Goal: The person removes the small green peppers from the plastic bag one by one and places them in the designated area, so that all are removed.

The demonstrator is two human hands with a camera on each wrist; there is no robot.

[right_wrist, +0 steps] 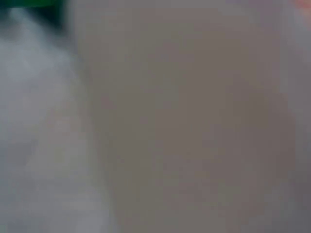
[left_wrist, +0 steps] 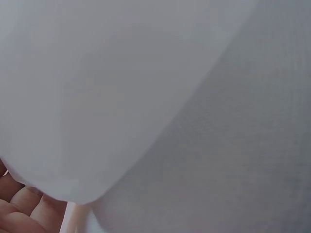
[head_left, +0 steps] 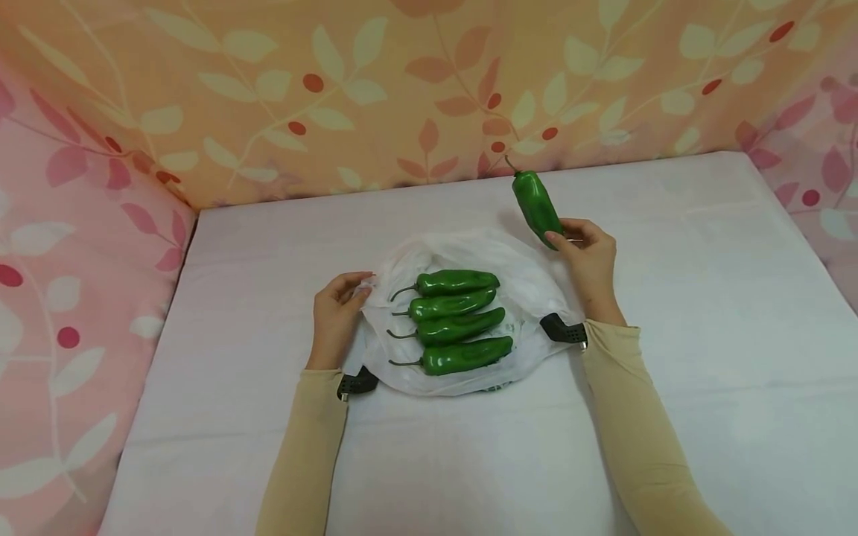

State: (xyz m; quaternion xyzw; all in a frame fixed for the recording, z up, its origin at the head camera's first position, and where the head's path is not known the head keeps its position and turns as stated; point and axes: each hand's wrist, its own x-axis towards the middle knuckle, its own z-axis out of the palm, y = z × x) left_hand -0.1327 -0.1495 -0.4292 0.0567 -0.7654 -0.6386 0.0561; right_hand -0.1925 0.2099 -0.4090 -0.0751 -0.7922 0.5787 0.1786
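2 tan sleeves nearest, over a white-covered table; left hand pinches the left edge of a thin white plastic bag, right hand holds 1 green pepper by its tip end at the bag's far right, stem pointing far and left. 4 other green peppers lie side by side, near to far, stems left, mid-bag, can't tell if inside or on top. Leaf-patterned cloth along far, left and right sides.
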